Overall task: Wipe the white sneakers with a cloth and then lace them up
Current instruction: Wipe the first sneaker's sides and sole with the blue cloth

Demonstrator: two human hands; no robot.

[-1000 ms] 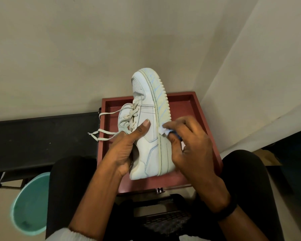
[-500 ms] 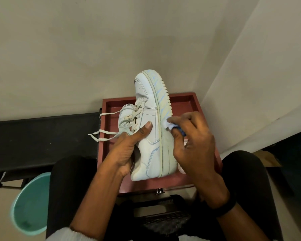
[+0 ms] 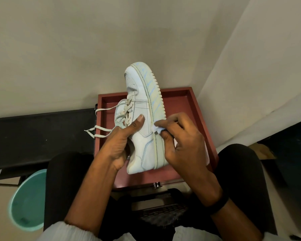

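Tray (image 3: 179, 105) floor open right of sneaker (image 3: 142, 122), up to raised rim. Left side: loose laces (image 3: 101, 131) hang across rim. Wall (image 3: 76, 49) close behind. Knees (image 3: 240, 164) flank near edge.

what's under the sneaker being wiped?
The red tray sits under the sneaker. The tray floor directly beneath is covered by that sneaker, the left hand and the right hand with its cloth, so anything lying there is hidden.
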